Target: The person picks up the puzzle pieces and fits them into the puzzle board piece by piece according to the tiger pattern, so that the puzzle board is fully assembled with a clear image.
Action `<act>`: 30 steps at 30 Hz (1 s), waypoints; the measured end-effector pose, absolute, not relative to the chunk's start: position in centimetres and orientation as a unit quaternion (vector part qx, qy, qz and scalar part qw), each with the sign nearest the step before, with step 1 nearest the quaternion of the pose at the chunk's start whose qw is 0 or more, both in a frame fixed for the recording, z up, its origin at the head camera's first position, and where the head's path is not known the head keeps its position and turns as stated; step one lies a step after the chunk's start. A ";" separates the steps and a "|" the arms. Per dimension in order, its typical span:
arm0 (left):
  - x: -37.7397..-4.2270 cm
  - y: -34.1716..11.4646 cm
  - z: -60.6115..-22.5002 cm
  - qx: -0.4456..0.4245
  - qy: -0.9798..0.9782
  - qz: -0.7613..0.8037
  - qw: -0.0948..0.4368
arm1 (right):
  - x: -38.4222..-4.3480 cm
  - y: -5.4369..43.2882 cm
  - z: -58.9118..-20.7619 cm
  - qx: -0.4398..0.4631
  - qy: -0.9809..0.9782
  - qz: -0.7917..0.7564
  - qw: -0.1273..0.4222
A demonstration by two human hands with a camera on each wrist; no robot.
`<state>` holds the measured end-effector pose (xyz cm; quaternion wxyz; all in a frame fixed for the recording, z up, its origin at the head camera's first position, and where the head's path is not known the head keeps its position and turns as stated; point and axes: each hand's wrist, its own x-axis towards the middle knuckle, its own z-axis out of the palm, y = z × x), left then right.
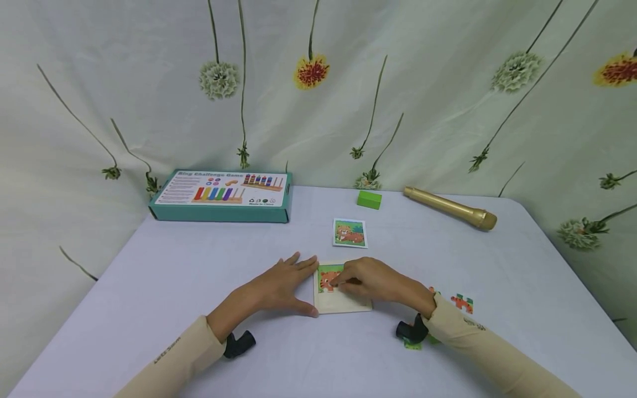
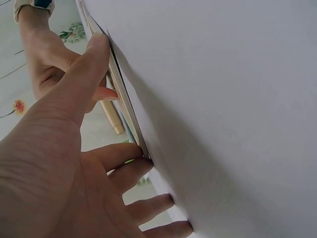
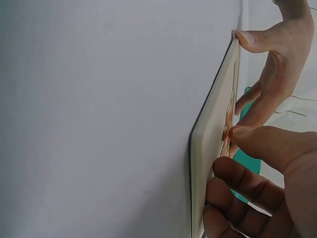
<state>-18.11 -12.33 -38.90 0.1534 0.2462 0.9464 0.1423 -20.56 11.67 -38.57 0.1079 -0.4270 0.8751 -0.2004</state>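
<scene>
A pale wooden puzzle board [image 1: 343, 305] lies on the white table, with jigsaw pieces [image 1: 325, 272] of an orange animal on green in its upper left part. My left hand [image 1: 283, 282] is spread along the board's left side, thumb at the near corner and fingertips at the far one. Over the board, my right hand [image 1: 370, 277] pinches a puzzle piece [image 3: 225, 134] between thumb and forefinger, right at the assembled part. Its other fingers are curled by the board's edge, and the hand hides part of the board. Behind the board lies a picture card [image 1: 350, 233] of a tiger.
Several loose puzzle pieces [image 1: 463, 303] lie to the right, some hidden under my right forearm. At the back stand a teal game box [image 1: 219, 214], a green block [image 1: 369, 199] and a gold microphone-shaped thing [image 1: 443, 205]. A flower-patterned curtain [image 1: 438, 110] hangs behind the table.
</scene>
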 end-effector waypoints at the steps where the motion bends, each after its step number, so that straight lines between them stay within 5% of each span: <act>1: -18.1 -12.3 -38.9 0.246 0.947 0.142 0.153 | -20.6 11.7 -38.6 -0.427 0.875 -0.200 0.107; 14: -18.1 -12.3 -39.0 0.246 0.947 0.139 0.151 | -20.5 13.3 -38.8 -0.396 0.853 -0.313 0.134; 30: -17.9 -12.2 -39.0 0.245 0.949 0.138 0.144 | -19.7 18.6 -38.0 -0.318 0.863 -0.378 0.104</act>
